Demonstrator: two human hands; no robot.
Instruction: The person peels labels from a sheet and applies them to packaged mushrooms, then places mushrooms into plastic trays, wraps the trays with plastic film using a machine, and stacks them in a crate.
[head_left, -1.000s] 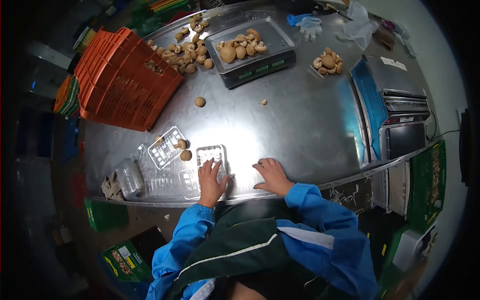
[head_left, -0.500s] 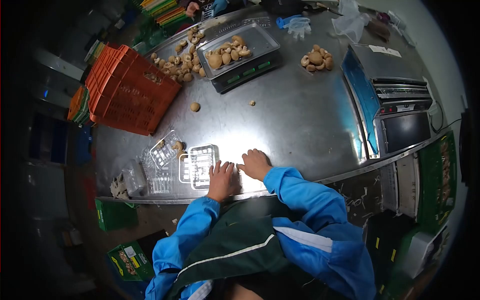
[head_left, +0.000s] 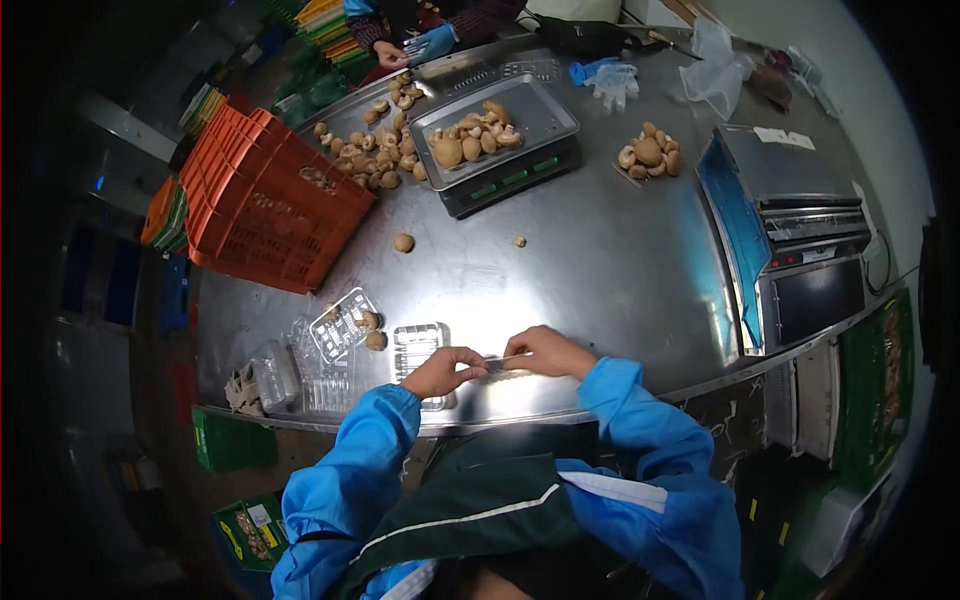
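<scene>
My left hand (head_left: 446, 373) is closed in a pinch over the right side of a clear plastic tray (head_left: 418, 338), covering part of it. Close by on the right, my right hand (head_left: 548, 354) also has its fingers pinched together. A thin, small something seems to span the gap between both sets of fingertips; I cannot make out what it is. Left of the tray lie more clear plastic trays (head_left: 343, 325), with a few brown mushrooms (head_left: 376, 340) among and beside them. Two single mushrooms (head_left: 403, 243) sit farther up the metal table (head_left: 600, 270).
Mushrooms fill the pan of a scale (head_left: 545, 110) at the back; a loose pile (head_left: 375, 155) lies left of it. An orange crate (head_left: 275, 200) stands left, a wrapping machine (head_left: 800, 215) right. Another mushroom heap (head_left: 650, 152) lies back right. A co-worker's gloved hand (head_left: 432, 45) shows behind.
Both hands have gone from resting spread on the table to pinching, with fingertips brought near each other. The view has shifted, so the table appears lower. More of the co-worker is visible.
</scene>
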